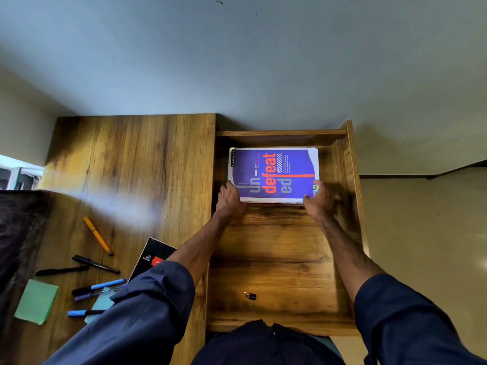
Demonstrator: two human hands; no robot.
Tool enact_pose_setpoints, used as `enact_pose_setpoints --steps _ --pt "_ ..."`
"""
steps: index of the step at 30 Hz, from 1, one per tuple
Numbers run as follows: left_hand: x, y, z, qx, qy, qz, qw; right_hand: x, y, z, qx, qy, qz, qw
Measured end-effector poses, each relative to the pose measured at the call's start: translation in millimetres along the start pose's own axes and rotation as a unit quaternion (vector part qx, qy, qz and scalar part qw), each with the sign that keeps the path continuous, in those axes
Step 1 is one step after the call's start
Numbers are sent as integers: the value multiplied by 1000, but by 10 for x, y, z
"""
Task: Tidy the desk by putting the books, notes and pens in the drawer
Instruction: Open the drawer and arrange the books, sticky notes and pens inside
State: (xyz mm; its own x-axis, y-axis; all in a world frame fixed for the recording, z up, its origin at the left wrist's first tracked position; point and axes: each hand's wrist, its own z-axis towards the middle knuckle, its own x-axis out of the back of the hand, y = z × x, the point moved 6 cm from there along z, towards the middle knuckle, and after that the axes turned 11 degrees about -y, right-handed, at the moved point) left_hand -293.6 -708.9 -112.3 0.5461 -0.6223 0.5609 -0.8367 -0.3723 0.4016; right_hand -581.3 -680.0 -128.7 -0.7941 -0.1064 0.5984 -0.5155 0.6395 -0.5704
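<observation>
A purple notebook point(274, 173) with orange lettering lies at the far end of the open wooden drawer point(276, 248). My left hand point(229, 200) grips its near left corner and my right hand point(320, 200) grips its near right corner. On the desk point(137, 159) to the left lie a black book point(152, 256), partly under my left sleeve, an orange pen point(97, 235), two black pens point(95, 264), several blue pens point(98, 287), a green note pad point(37, 301) and a light blue note pad point(103, 302).
A small black object point(250, 296) rests on the drawer floor near its front. A dark cloth point(18, 227) covers the desk's left edge. A grey wall stands behind the desk, and floor shows to the drawer's right.
</observation>
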Motion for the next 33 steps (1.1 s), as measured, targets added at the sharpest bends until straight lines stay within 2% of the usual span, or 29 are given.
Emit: enact_pose_setpoints --steps 6,13,18,23,28,33 --pt "-26 104 -366 -110 41 18 993 -235 -306 -453 119 -17 -34 992" --pt "-68 -38 -870 -223 120 16 967 -522 -461 -956 176 -102 -67 977" --pt "-191 -289 -1288 -255 168 -24 952 -710 -443 -1331 199 -153 -88 964" --pt "-357 -605 -1797 -230 215 -67 947 -979 -467 -1768 235 -217 -114 941" --pt "-513 -1060 -2394 -126 318 -102 934 -1219 -539 -2189 281 -273 -141 909" --pt "-743 -1499 -2833 -61 352 -118 926 -1395 -581 -2647 335 -324 -131 875"
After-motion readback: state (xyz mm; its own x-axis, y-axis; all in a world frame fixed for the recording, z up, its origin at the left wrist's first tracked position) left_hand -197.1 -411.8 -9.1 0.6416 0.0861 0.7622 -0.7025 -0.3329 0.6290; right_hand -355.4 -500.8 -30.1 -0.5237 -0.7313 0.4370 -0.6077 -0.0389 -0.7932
